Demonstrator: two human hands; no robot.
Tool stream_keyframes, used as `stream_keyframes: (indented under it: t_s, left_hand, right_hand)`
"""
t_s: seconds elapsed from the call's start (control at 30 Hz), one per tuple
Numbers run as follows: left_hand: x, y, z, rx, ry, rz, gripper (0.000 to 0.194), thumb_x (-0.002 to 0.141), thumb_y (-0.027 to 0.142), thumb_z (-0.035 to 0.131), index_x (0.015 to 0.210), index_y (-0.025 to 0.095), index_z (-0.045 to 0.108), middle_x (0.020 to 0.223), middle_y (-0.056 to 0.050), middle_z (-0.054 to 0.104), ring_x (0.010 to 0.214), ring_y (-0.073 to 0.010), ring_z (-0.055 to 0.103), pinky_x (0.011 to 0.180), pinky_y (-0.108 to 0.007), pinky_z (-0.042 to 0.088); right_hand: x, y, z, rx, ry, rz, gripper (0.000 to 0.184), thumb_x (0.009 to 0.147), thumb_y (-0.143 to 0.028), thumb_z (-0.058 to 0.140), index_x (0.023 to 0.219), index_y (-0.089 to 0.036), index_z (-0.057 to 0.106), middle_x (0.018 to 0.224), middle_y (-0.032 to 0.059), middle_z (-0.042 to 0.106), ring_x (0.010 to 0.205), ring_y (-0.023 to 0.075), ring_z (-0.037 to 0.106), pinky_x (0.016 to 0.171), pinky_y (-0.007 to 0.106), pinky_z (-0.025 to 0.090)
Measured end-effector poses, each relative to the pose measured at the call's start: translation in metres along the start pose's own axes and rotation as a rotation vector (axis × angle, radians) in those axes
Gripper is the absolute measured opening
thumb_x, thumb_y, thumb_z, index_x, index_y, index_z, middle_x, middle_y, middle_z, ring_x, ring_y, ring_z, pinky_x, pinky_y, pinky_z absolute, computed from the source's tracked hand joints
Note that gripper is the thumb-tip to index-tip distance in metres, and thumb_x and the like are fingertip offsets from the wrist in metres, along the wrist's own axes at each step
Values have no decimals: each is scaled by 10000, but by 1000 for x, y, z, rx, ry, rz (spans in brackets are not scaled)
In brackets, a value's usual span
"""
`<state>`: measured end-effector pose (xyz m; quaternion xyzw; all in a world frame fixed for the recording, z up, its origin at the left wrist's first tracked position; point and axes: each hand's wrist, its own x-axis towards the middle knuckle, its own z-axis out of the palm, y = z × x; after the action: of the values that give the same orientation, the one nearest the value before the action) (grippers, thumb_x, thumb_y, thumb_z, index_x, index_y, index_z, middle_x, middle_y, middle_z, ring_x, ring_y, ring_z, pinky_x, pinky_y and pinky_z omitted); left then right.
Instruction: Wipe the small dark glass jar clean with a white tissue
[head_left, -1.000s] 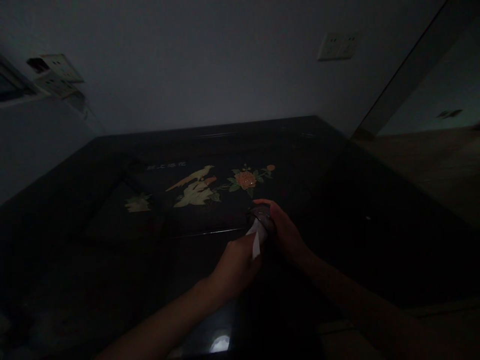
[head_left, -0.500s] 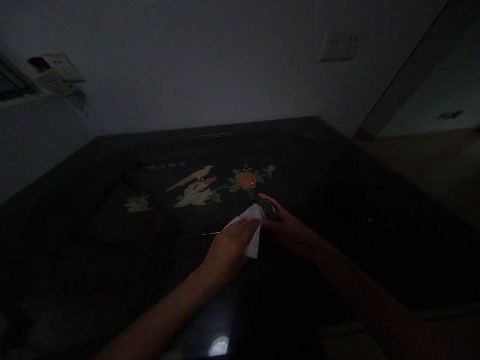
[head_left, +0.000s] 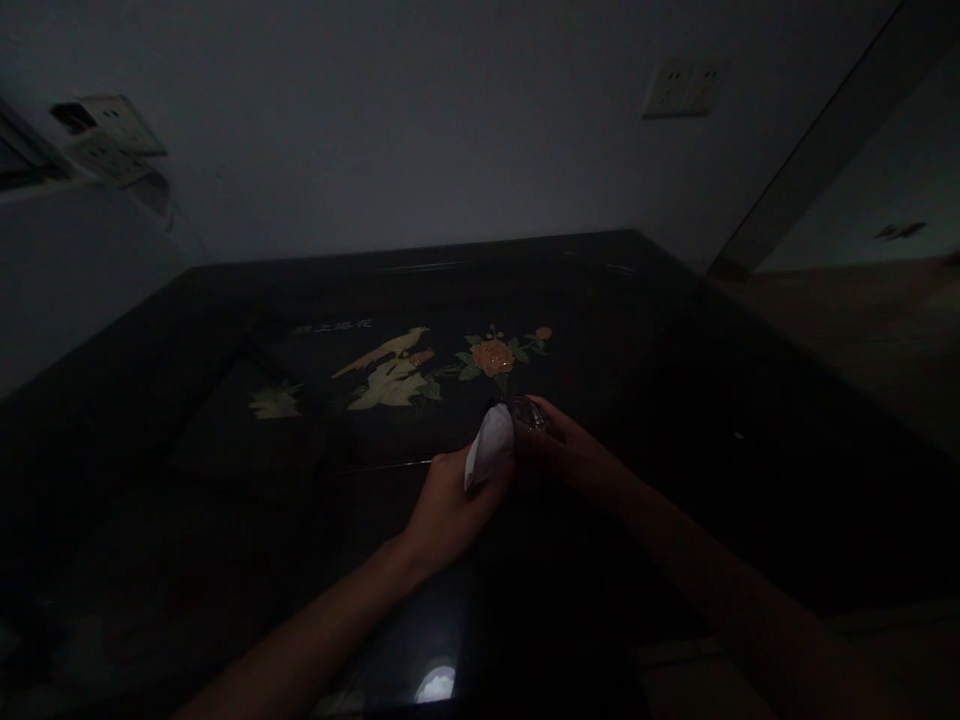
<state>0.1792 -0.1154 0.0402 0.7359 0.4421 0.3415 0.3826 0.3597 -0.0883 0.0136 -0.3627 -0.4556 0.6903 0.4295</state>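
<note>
In the dim head view my left hand (head_left: 454, 505) is closed on a white tissue (head_left: 491, 447), which stands up from between thumb and fingers. The tissue is up against a dark, shiny, rounded object (head_left: 529, 412) that looks like glass; its kind is too dark to tell. My right hand (head_left: 574, 445) wraps round that object from the right. Both hands meet above the near part of a glossy black tabletop (head_left: 600, 320). Just beyond them lies a picture of a bird and an orange flower (head_left: 493, 357) set in the top.
A pale wall (head_left: 405, 130) rises behind the tabletop. Wall sockets (head_left: 681, 88) are at the upper right, and more sockets (head_left: 120, 125) at the upper left. Wooden floor (head_left: 862, 320) shows on the right. A bright reflection gleams near the bottom.
My left hand has turned, thumb side now up, and the tissue has folded upright, shifting slightly left. The right hand still holds the dark object, which has tilted a little.
</note>
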Motion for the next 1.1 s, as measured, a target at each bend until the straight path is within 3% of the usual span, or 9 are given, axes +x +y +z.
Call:
stream_keyframes:
  t_s: [0.17, 0.27, 0.33, 0.5, 0.67, 0.87, 1.1]
  left_hand:
    - [-4, -2, 1, 97, 22, 121, 291, 897, 257, 402, 685, 145, 566, 611, 6, 583, 536, -106, 510, 539, -214, 426]
    - [-3, -9, -1, 286, -44, 280, 200, 843, 167, 425, 892, 141, 618, 833, -74, 689, 730, -179, 632, 678, -285, 507]
    - [-3, -14, -1, 374, -100, 343, 292, 793, 123, 452, 1046, 137, 598, 985, -123, 697, 879, -229, 653, 782, -349, 527]
    - [-5, -18, 9, 437, -200, 296, 378, 741, 71, 461, 1101, 120, 564, 1094, -155, 668, 1052, -261, 626, 922, -405, 512]
    - [-6, -20, 16, 458, -230, 319, 556, 704, 42, 472, 1257, 104, 465, 1312, -187, 557, 1254, -276, 504, 1049, -433, 430]
    - [-4, -16, 11, 572, -218, 366, 541, 699, 26, 492, 1234, 109, 496, 1260, -169, 604, 1204, -264, 551, 989, -407, 488]
    - [-4, -14, 16, 887, -67, 551, 333, 866, 55, 423, 1164, 76, 569, 1152, -142, 675, 1094, -225, 625, 984, -369, 488]
  right_hand:
    - [3, 7, -1, 57, 38, -99, 490, 734, -555, 686, 1079, -214, 617, 1041, 51, 676, 907, 197, 635, 731, 281, 506]
    - [5, 9, 3, 177, 39, -62, 454, 730, -562, 677, 1016, -213, 633, 980, 39, 697, 933, 213, 637, 778, 308, 497]
    - [5, 10, 7, 229, 44, -18, 424, 737, -565, 655, 958, -204, 648, 921, 37, 709, 934, 227, 643, 795, 326, 497]
    - [6, 14, 13, 243, 68, 23, 433, 765, -597, 589, 879, -188, 676, 816, 40, 717, 929, 239, 653, 833, 347, 494]
    - [7, 18, 12, 277, 115, 63, 582, 736, -708, 552, 932, -176, 684, 829, 55, 722, 920, 239, 660, 845, 353, 496]
    - [4, 13, 15, 293, 161, 90, 598, 798, -661, 529, 1194, -220, 603, 959, 39, 723, 910, 210, 664, 815, 333, 501]
    - [8, 16, 14, 327, 137, 69, 579, 773, -662, 552, 1112, -204, 658, 953, 38, 724, 951, 209, 646, 844, 327, 485]
